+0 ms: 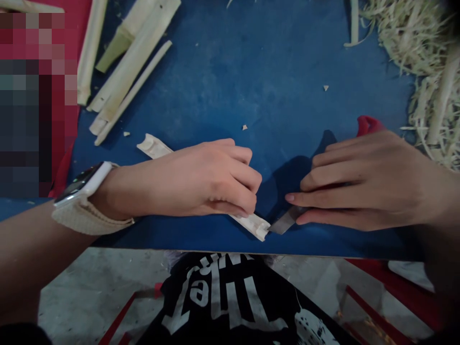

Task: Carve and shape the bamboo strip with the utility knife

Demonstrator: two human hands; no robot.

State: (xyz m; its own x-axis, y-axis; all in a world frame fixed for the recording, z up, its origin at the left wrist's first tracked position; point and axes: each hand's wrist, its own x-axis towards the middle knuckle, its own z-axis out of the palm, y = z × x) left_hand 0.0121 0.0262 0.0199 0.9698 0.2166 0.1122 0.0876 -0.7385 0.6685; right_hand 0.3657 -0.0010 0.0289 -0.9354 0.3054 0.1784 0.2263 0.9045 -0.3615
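Note:
My left hand [212,179] is closed over a pale split bamboo strip [256,225] and presses it down on the blue table [251,72]. One end of the strip shows behind my wrist and the other sticks out near the table's front edge. My right hand [359,184] grips a knife with a red handle [368,125], fingers laid along it. The grey blade [285,223] touches the strip's near end. A white watch sits on my left wrist.
Several split bamboo pieces [125,62] lie at the back left. A heap of thin bamboo shavings [427,72] fills the back right corner. Small chips dot the table. Below the front edge are my black printed shirt and the concrete floor. A blurred red area is at far left.

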